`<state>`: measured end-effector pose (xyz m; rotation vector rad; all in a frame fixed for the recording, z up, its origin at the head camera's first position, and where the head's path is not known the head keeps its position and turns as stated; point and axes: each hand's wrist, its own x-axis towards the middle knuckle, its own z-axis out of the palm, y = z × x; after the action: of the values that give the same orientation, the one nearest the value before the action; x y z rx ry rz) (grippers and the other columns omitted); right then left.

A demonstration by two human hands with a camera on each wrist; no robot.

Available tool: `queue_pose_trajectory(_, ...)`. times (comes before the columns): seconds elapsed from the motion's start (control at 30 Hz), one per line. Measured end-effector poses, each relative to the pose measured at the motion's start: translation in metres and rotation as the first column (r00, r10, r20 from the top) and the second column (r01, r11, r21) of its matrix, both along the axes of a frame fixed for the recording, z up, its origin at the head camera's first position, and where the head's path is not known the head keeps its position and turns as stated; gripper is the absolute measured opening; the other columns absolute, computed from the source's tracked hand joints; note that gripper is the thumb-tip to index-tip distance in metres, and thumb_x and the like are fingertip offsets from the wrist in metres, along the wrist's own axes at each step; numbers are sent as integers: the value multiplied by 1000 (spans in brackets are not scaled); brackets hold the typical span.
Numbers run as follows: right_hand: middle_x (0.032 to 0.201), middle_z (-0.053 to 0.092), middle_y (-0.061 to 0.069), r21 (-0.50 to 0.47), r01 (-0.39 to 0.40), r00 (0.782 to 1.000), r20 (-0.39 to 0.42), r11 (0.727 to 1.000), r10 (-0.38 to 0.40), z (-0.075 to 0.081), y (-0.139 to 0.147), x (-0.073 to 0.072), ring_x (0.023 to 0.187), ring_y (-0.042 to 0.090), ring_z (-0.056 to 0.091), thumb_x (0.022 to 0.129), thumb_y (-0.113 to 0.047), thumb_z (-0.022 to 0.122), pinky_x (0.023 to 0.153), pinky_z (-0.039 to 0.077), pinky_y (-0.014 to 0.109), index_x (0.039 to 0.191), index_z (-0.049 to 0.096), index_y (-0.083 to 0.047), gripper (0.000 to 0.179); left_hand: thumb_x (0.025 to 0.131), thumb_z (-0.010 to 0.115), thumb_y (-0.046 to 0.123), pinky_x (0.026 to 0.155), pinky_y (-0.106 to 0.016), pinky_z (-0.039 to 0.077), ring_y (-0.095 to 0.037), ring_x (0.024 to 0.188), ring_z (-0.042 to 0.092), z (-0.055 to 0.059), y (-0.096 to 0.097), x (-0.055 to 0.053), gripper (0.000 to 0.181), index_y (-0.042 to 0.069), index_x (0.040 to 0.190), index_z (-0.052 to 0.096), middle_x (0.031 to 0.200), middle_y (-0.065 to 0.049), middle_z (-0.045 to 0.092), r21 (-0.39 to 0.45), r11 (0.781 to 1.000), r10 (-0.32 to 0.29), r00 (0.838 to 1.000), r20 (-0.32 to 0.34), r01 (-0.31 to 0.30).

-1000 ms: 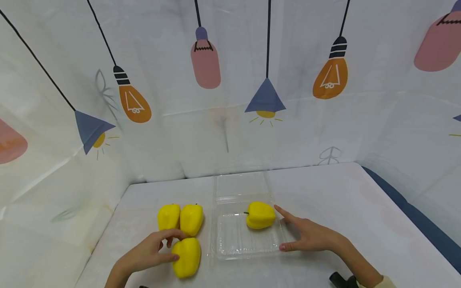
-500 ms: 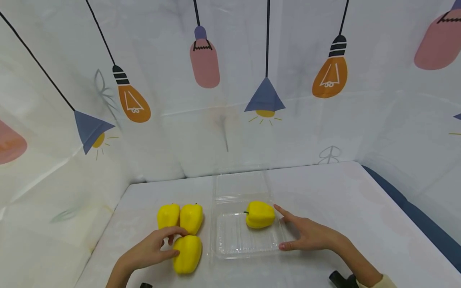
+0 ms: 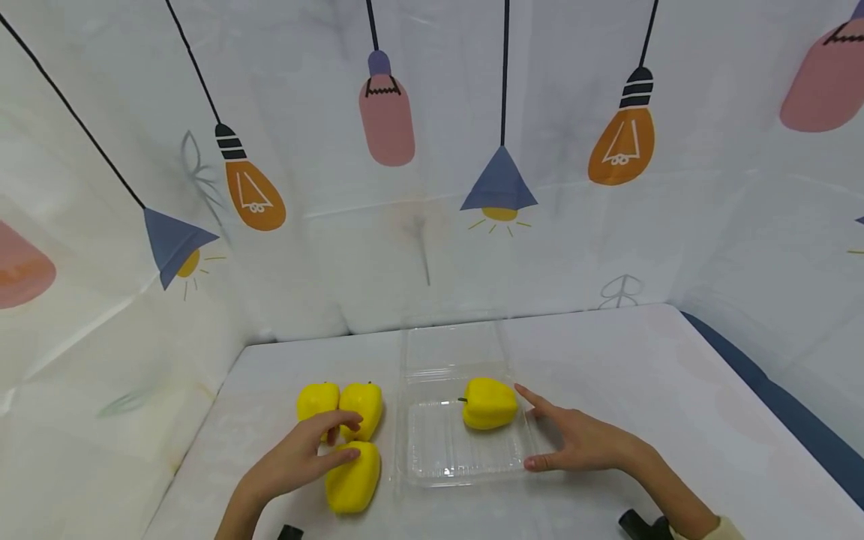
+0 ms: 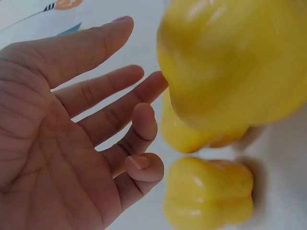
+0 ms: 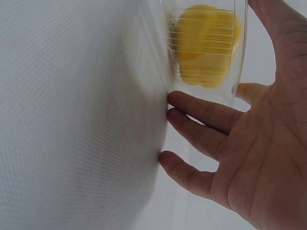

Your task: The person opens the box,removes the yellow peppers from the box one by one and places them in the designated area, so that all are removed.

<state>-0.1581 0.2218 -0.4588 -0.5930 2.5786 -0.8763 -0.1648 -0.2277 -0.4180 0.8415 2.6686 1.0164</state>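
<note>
My left hand hovers over the near yellow bell pepper, fingers loosely bent and thumb apart. In the left wrist view the palm faces that large pepper with nothing held. Two more yellow peppers, one at left and one beside it, stand just behind it. A clear plastic clamshell box lies with its lid back, holding one yellow pepper on its side. My right hand rests at the box's right edge, thumb and index finger spread along it.
The white table extends to the right of the box. Behind it hangs a white sheet printed with lamps. The box's lid lies flat toward the back edge. A dark strap piece shows at the right wrist.
The near pepper has shifted slightly away from me. My left hand has since let go of it, lifting and moving right. The right hand stays in place.
</note>
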Motion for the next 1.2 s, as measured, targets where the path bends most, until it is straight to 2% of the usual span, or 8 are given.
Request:
queue_pose_trajectory(0.07,132,51,7,-1,8,1000,2,1000,-8,0,0,0,124,36,44,75,-56,70,95,32,65,151,1,-34,105,87,65,39,68,-26,44,-17,82,52,1,7,-1,41,15,119,58,104,4,65,-1,1000,16,1000,2,-16)
queue_pose_trajectory(0.23,132,51,8,1,16,1000,2,1000,-16,0,-1,0,125,36,43,75,-56,71,95,31,65,151,-1,-34,107,86,67,37,71,-29,45,-21,83,53,2,26,-4,39,19,119,57,103,9,61,28,999,44,998,-41,-43)
queue_pose_trajectory(0.47,132,52,8,6,7,1000,-6,1000,-7,0,0,0,124,36,44,74,-57,70,96,32,64,151,1,-32,107,81,68,49,63,-22,44,-17,81,51,6,48,-6,52,24,124,54,96,17,57,7,994,106,993,-59,-106)
queue_pose_trajectory(0.63,132,52,10,-5,-6,1000,-13,1000,6,-1,1,-2,124,36,45,75,-58,70,95,33,64,152,1,-30,107,79,67,54,65,-22,43,-18,80,53,10,62,-9,56,24,125,54,94,18,57,-7,992,126,990,-58,-126)
queue_pose_trajectory(0.77,132,52,10,-7,-5,1000,-10,1000,5,-2,1,-2,124,36,45,75,-58,69,95,33,64,152,1,-30,106,78,67,57,66,-23,44,-19,79,53,10,71,-10,60,24,126,54,94,18,57,-26,990,137,990,-45,-138)
queue_pose_trajectory(0.93,132,52,10,-3,-4,1000,-8,1000,4,-2,1,-1,124,37,45,75,-57,70,95,33,65,152,1,-30,106,78,67,57,65,-24,43,-14,78,50,10,85,-10,62,22,127,53,95,14,58,-61,986,152,988,-13,-152)
queue_pose_trajectory(1.2,132,52,10,-2,-15,1000,-14,1000,15,-2,0,-2,124,36,44,76,-58,69,95,33,64,152,1,-30,106,79,64,58,64,-25,43,-16,79,50,10,102,-10,63,17,126,54,94,6,60,-77,981,173,984,-42,-176)
